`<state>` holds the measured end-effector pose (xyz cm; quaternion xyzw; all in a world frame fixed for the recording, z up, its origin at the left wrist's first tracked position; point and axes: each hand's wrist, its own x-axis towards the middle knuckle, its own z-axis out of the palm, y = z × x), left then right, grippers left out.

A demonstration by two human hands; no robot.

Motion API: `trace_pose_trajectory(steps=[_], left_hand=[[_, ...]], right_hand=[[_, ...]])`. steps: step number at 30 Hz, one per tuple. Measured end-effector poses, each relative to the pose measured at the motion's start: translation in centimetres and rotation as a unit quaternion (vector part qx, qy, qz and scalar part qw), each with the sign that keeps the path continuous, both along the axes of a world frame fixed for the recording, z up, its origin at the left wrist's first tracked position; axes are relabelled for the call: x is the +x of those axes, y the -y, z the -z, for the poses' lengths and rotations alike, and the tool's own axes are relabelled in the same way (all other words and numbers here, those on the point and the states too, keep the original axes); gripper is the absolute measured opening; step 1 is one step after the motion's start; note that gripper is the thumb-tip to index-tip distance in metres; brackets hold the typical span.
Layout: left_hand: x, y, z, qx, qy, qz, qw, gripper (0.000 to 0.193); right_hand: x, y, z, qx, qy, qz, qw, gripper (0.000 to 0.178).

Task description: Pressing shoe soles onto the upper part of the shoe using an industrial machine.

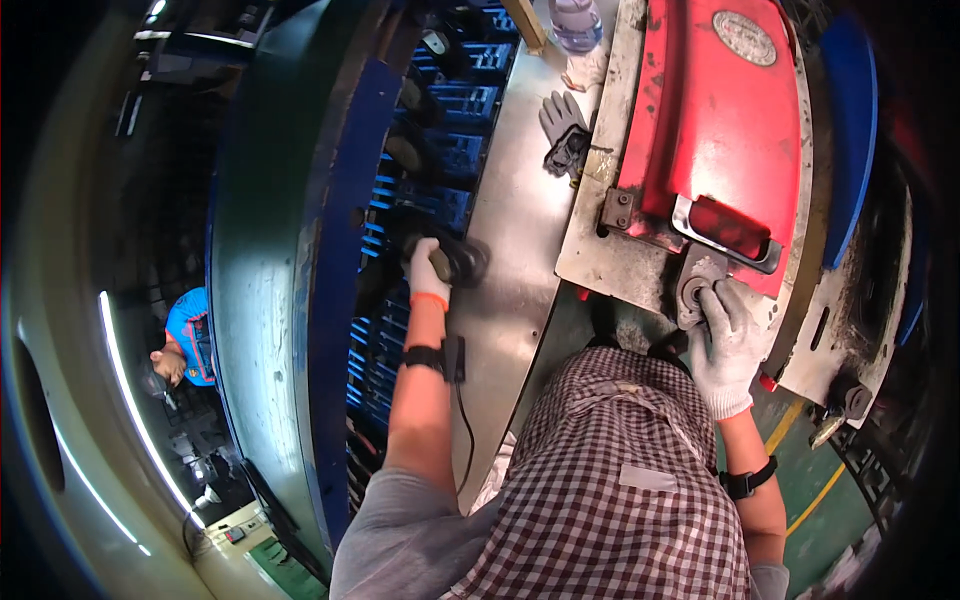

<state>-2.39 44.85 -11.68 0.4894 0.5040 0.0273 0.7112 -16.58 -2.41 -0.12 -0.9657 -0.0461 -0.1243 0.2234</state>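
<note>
The left hand [428,270] (in a white glove) grips a dark tool [455,260] over the metal worktop [515,220]; the right hand [730,345] lies open against a round metal part [697,290] below the red panel [725,130].

The scene is unevenly lit. Light falls from above onto the metal table [520,230] between the left hand [428,268] and the right hand [728,345], producing a soft sheen. The red panel [730,120] above the right hand is bright and saturated. Areas left of the left hand are dim; a curved light strip [125,400] glares there. Fisheye distortion bends edges strongly, and the corners vignette to black. Central focus is adequate; the rim is soft.
</note>
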Motion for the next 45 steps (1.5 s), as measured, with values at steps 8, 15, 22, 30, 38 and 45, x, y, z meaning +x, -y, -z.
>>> trace_pose_trajectory(steps=[8,15,22,30,38,45], left_hand=[[9.4,-14.3,6.0,0.311,0.1,0.068,0.943,0.075],[11.2,-12.7,6.2,0.457,-0.142,0.176,0.86,0.089],[-3.3,-11.9,7.7,0.071,-0.005,-0.19,0.979,0.072],[0.7,-21.8,6.7,-0.093,-0.091,-0.113,0.985,0.061],[-7.3,-13.6,6.4,-0.006,0.046,-0.167,0.985,0.053],[-15.1,4.1,-5.9,-0.308,0.179,0.056,0.933,0.09]], right_hand=[[-0.2,-0.6,1.2,-0.003,0.006,0.028,1.0,0.058],[-0.4,-0.5,1.9,-0.019,-0.017,0.03,0.999,0.055],[-1.0,0.1,2.7,-0.02,-0.021,0.032,0.999,0.058],[-1.5,0.3,3.0,-0.054,-0.036,0.037,0.997,0.055],[-1.1,-0.6,2.4,-0.029,-0.031,0.038,0.998,0.058],[0.1,0.6,0.1,0.041,0.005,-0.011,0.999,0.051]])
